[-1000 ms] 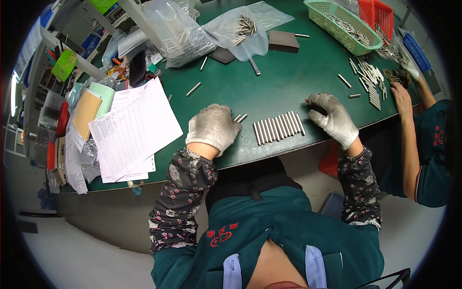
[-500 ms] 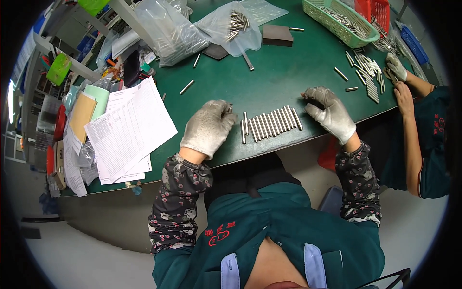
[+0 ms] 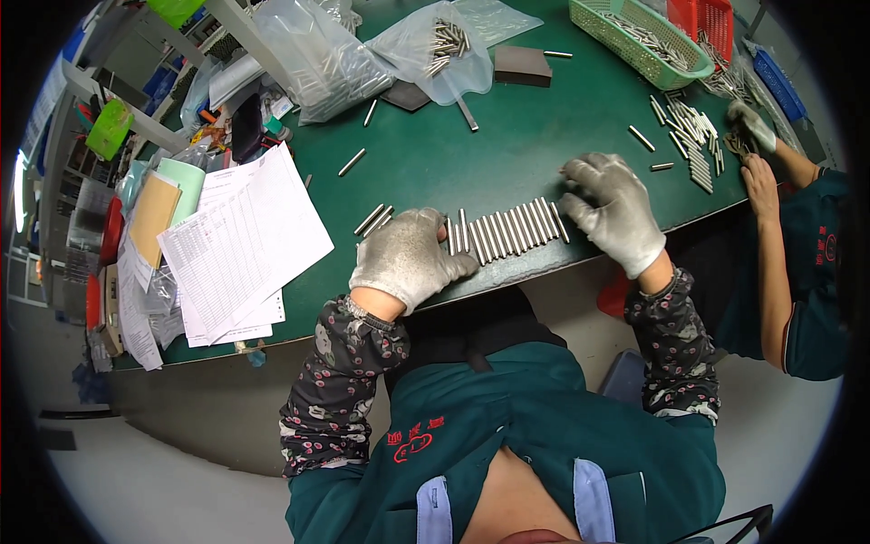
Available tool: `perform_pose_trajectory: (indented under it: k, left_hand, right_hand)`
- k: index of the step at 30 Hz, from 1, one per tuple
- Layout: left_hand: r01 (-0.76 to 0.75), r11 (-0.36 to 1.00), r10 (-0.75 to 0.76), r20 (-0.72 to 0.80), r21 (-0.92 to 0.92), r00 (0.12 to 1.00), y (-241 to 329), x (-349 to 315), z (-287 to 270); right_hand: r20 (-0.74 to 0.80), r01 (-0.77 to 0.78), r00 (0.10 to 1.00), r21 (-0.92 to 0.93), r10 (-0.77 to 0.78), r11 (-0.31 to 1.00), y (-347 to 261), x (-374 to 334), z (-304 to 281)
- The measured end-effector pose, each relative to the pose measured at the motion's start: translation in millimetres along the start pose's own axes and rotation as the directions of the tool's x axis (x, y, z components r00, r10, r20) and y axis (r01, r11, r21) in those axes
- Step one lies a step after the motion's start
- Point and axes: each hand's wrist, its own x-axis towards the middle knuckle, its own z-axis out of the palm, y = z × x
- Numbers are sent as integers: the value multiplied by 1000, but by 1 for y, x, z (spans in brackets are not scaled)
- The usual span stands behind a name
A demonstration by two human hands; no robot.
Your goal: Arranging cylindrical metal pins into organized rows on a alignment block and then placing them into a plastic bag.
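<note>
A row of short, shiny metal pins [image 3: 510,233] lies side by side near the table's front edge. My left hand [image 3: 408,258], in a grey-white work glove, rests at the row's left end. Its thumb stretches past the near ends of the leftmost pins, apart from the index finger; its other fingers are mostly hidden. Two more pins [image 3: 370,218] lie just beyond this hand's left side. At the row's right end is my right hand [image 3: 621,213], also gloved, with fingers bent and apart. Its thumb is close to the last pin, and nothing shows in its grip.
Printed sheets [image 3: 249,240] cover the left side. Bags of pins [image 3: 444,54] and a dark block [image 3: 523,67] stand at the back. At right are a green basket [image 3: 634,41], a loose pin pile [image 3: 693,136] and a co-worker's hands [image 3: 757,150].
My left hand has moved right and nearer to the edge, against the row's left end, uncovering two pins behind it. My right hand has shifted slightly left toward the row.
</note>
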Motion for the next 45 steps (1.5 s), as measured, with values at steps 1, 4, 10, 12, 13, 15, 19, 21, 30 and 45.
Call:
perform_pose_trajectory:
  k: [1,4,10,12,13,15,19,21,30,45]
  left_hand:
    - [-16,1000,16,-45,4,999,-2,-1,2]
    - [-15,999,15,1,-40,1000,-8,-2,2]
    - [44,997,-49,-89,-62,995,-16,-3,7]
    - [-23,999,16,-193,-38,981,-22,-6,13]
    - [-93,996,88,-291,-3,953,-24,-7,14]
    - [-103,994,106,-265,25,958,-25,-8,10]
    - [-248,964,266,-319,96,910,-34,-4,13]
    - [-287,954,298,-293,83,908,-31,-3,15]
    - [-469,874,427,-260,-128,866,-21,4,25]
    - [-4,996,-17,-233,-88,972,-76,-24,-17]
  right_hand:
    - [30,64,998,-30,-63,997,-13,6,0]
    - [170,159,973,-7,-156,987,-50,18,11]
    - [245,238,946,-70,-214,969,-70,24,47]
    - [282,233,934,-21,-218,972,-74,26,46]
    - [286,233,933,-22,-218,972,-73,26,45]
    - [282,220,931,66,-230,973,-70,28,42]
    - [111,182,976,68,-188,981,-48,28,24]
    - [60,148,987,66,-152,987,-31,24,14]
    - [226,28,973,46,-38,999,3,-2,-6]
    - [178,3,984,145,-29,989,15,-11,0]
